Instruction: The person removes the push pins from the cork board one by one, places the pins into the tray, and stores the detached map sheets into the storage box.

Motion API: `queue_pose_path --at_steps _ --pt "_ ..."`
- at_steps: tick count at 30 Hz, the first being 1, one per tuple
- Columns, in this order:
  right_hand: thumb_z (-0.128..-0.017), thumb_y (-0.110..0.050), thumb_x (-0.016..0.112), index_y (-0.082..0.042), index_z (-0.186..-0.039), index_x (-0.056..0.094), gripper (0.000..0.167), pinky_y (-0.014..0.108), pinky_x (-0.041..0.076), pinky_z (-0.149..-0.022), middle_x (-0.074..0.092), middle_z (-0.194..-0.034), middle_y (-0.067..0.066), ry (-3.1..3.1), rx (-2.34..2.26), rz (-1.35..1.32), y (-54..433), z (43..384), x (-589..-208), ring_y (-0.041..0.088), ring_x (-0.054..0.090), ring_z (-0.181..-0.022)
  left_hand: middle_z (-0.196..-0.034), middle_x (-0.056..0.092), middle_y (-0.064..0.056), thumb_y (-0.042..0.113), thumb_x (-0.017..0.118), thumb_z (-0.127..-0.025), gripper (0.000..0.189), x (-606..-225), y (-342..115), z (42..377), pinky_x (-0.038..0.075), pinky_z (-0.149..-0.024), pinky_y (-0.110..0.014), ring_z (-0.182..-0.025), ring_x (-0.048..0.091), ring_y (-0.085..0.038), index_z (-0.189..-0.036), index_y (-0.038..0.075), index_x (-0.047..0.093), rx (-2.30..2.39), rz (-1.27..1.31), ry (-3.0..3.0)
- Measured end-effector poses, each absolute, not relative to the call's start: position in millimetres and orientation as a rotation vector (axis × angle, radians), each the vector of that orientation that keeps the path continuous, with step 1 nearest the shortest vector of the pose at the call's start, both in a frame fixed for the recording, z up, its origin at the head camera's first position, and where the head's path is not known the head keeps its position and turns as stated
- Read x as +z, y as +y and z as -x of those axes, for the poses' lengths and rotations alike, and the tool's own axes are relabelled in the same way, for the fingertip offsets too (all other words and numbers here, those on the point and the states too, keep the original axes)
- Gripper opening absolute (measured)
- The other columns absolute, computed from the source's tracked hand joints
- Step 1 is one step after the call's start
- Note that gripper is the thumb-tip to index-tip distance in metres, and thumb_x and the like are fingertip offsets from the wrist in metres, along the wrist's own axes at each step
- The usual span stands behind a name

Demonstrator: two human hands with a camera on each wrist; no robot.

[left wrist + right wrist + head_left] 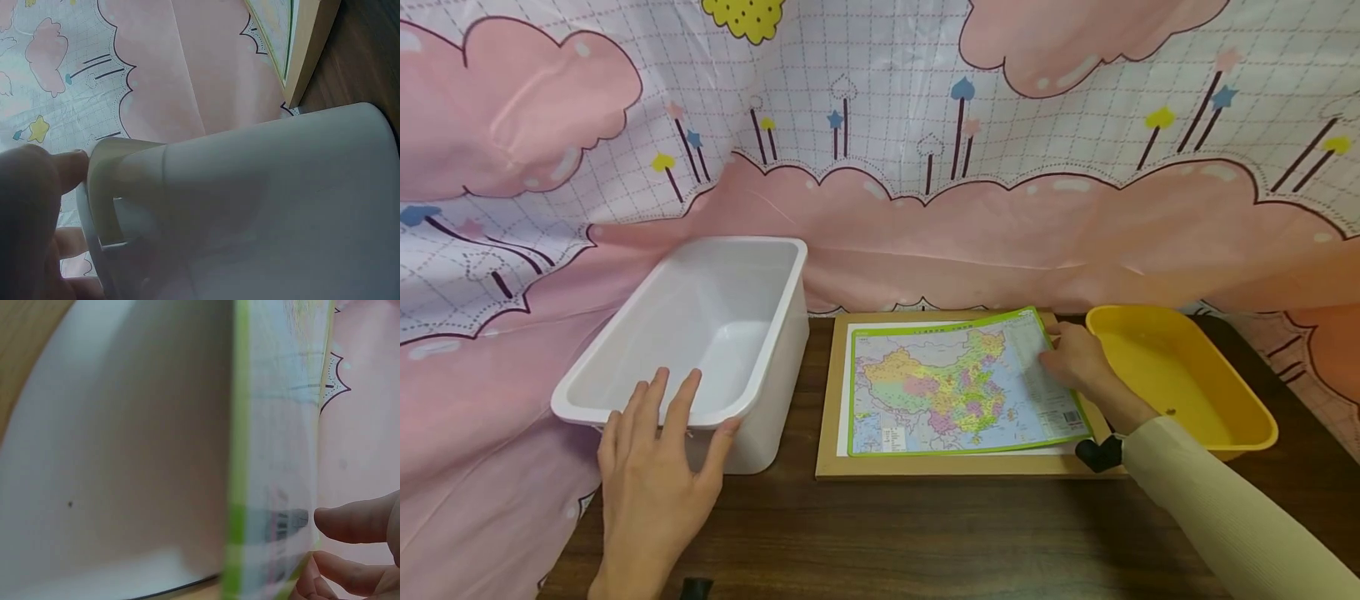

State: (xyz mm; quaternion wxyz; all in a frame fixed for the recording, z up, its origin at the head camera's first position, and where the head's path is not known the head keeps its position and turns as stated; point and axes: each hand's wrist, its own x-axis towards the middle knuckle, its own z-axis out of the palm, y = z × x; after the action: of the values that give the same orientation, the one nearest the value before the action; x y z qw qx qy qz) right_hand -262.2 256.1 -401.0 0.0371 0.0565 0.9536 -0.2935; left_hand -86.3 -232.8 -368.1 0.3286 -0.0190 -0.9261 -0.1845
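Note:
A laminated map sheet (917, 392) with a green border lies over a wood-framed white board (829, 433). My right hand (1086, 367) pinches the sheet's right edge between thumb and fingers. That side is raised off the board; in the right wrist view the map (281, 444) stands up from the white surface (125, 475). My left hand (651, 471) is at the near rim of a white plastic bin (786, 358), its fingers spread and fairly straight. In the left wrist view the thumb (74, 170) is at the rim of the bin (262, 212), beside a handle slot.
A yellow basin (1243, 396) stands right of the board, close to my right forearm. All of these rest on a dark wooden table (880, 533). A pink and white patterned cloth (880, 225) hangs behind and along the left side.

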Motion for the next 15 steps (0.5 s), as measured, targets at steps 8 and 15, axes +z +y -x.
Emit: queue_pose_path --at_steps 8,15 --pt "-0.101 -0.011 0.06 0.015 -0.156 0.035 0.066 0.05 0.061 -0.09 0.053 -0.14 0.04 2.883 -0.898 -0.21 256.5 262.8 -402.5 0.042 0.065 -0.103 -0.16 0.049 -0.025 0.046 0.072 -0.097 0.063 -371.2 -235.1 84.0 0.022 -0.123 -0.068 -0.15 0.04 -0.048 -0.149 0.013 0.059 -0.491 0.043 -2.415" --pt "-0.101 -0.011 0.059 0.015 -0.157 0.034 0.067 0.052 0.06 -0.092 0.053 -0.141 0.04 2.874 -0.88 -0.221 256.0 263.6 -402.2 0.042 0.064 -0.105 -0.156 0.054 -0.025 0.047 0.072 -0.097 0.058 -376.1 -236.8 83.7 0.023 -0.124 -0.068 -0.149 0.042 -0.049 -0.139 0.007 0.065 -0.485 0.071 -2.365"
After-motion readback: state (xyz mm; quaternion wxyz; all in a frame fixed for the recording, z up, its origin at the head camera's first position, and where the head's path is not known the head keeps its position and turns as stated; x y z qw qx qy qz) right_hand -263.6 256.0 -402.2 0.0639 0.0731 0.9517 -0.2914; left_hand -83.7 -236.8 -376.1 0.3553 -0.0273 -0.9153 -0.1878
